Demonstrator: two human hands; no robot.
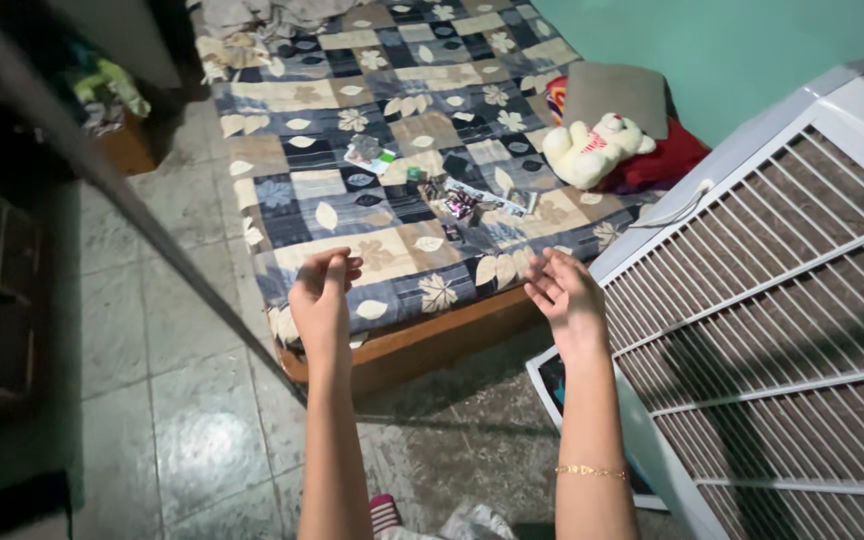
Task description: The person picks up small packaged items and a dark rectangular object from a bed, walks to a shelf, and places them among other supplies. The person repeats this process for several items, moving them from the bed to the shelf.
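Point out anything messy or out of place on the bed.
Small packets and papers lie scattered loose mid-bed on the patchwork sheet, and crumpled cloth is bunched at the far end. A teddy bear lies on its side by a grey pillow. Both hands, left and right, hang empty above the near edge.

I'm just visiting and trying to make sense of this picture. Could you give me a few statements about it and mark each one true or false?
1. Both hands are empty. True: the left hand and the right hand hold nothing.
2. A teddy bear lies on the bed. True: it is cream-coloured and sits near the grey pillow.
3. The bedcover is plain white. False: it is a patchwork of blue and beige squares with leaves.
4. The bracelet is on the left wrist. False: it is on the right forearm.
5. A white grille stands at the right. True.
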